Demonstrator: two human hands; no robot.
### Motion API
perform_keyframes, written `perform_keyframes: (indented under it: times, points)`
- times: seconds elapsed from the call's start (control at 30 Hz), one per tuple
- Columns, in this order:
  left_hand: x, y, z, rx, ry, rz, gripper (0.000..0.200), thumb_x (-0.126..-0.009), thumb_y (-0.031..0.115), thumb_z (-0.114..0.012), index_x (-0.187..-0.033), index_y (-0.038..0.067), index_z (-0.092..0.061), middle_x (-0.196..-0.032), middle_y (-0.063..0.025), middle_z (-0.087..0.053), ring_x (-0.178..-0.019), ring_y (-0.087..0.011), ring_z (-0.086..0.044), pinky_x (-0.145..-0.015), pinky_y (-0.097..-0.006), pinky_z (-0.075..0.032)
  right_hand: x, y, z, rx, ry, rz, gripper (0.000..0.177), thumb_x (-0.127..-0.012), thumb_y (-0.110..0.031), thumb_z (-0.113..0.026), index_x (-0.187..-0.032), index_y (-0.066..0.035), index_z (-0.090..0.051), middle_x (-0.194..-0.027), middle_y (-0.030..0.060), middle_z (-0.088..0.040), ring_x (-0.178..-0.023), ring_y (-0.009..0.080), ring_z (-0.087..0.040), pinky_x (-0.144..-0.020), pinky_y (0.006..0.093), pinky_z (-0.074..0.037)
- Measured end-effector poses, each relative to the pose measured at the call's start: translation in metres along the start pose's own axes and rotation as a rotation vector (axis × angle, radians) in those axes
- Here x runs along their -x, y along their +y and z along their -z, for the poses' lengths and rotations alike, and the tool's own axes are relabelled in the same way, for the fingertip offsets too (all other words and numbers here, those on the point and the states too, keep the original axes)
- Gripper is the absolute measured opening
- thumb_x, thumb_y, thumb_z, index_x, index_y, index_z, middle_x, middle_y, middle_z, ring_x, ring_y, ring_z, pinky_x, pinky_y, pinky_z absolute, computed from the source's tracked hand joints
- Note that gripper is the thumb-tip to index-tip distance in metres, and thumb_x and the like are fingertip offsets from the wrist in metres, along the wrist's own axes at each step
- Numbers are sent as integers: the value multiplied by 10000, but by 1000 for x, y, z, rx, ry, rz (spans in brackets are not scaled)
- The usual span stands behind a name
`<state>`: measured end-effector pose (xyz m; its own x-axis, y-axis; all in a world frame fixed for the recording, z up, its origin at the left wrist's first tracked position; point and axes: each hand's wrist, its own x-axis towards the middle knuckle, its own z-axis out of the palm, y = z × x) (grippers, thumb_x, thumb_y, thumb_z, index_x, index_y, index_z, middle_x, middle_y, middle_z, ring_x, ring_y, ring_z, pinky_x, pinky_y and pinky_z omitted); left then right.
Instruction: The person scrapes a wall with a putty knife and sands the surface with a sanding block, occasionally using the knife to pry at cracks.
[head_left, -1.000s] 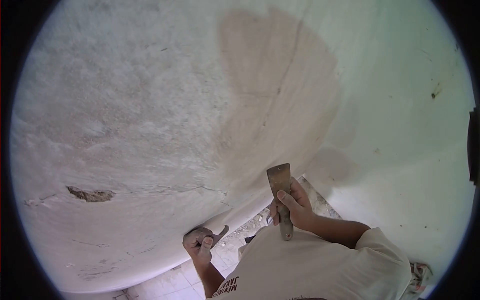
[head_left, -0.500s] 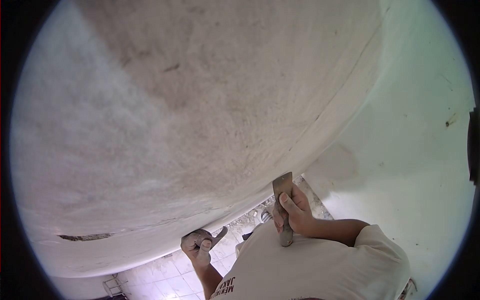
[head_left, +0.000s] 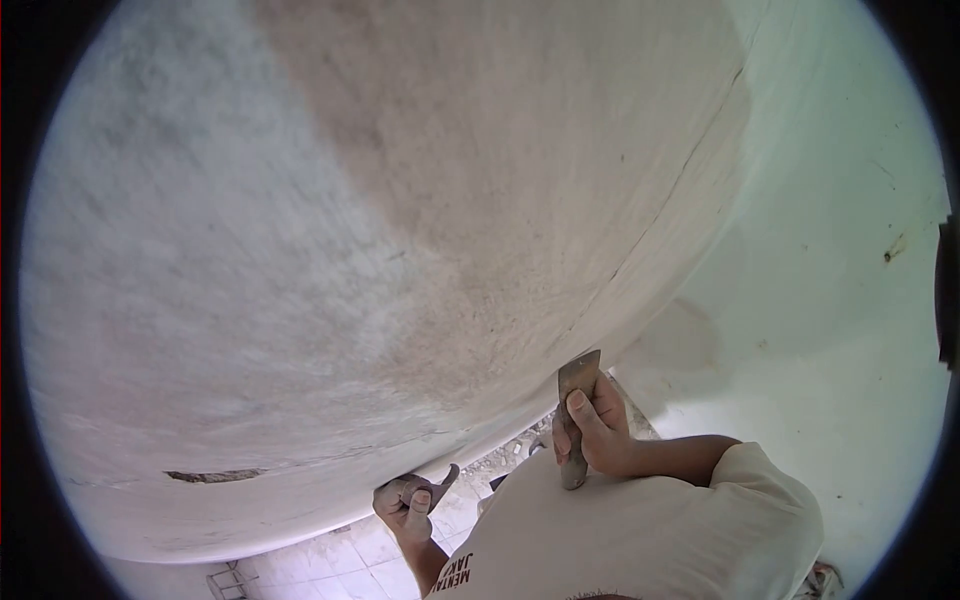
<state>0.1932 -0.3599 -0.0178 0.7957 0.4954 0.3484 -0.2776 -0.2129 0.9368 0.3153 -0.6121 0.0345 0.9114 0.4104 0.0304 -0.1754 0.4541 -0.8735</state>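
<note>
My right hand grips a scraper, a flat, dull, slightly flared blade on a thick, worn handle. My thumb lies along the base of the blade, and the blade's edge points up, right beside the wall. Lower left, my left hand is wrapped round a dark tool with a curved, hook-like end. It is close to the lower part of the same wall; which kind of tool it is, I cannot tell. A long thin crack runs down the wall above the scraper.
A second pale wall meets this one on the right, with a small dark hole. A narrow gouge marks the wall at left. Below are floor tiles, rubble along the wall base and a metal frame.
The view has shifted, so the wall's brown patch and gouge sit further right. Both hands appear slightly further right, each still holding its tool. The scraper blade looks a little more turned.
</note>
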Motion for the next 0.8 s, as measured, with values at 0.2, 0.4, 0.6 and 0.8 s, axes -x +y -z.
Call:
perform_keyframes:
  times: [0.2,0.4,0.6,0.8]
  points:
    - [-2,3,-3,-52,-1,16,489,-751,357,-767,-543,46,-452,-538,-52,-527,-497,-139,-475,-498,-269,-379,-1,-3,3,41,10,1,267,-990,-321,-427,-1027,-59,-387,-703,29,-450,-477,102,-502,-428,271,-471]
    - [-1,1,2,-95,-1,-41,481,-754,325,-766,-538,52,-435,-551,-50,-532,-517,-140,-471,-512,-269,-373,5,5,3,74,10,-71,279,-979,-363,-441,-1020,-101,-354,-612,59,-494,-458,134,-508,-431,297,-483]
    - [-8,9,-15,-74,-13,-35,468,-765,299,-759,-547,63,-418,-548,-29,-505,-516,-114,-418,-497,-260,-333,7,16,17,13,-7,-177,250,-986,-327,-439,-1040,-94,-366,-645,50,-496,-481,132,-514,-429,297,-483]
    - [-3,14,-23,-25,-97,-22,480,-809,239,-718,-541,78,-354,-537,-6,-446,-500,-93,-345,-463,-261,-272,17,7,25,11,-155,-220,192,-968,-190,-486,-1066,-56,-390,-727,67,-538,-521,122,-539,-486,283,-487]
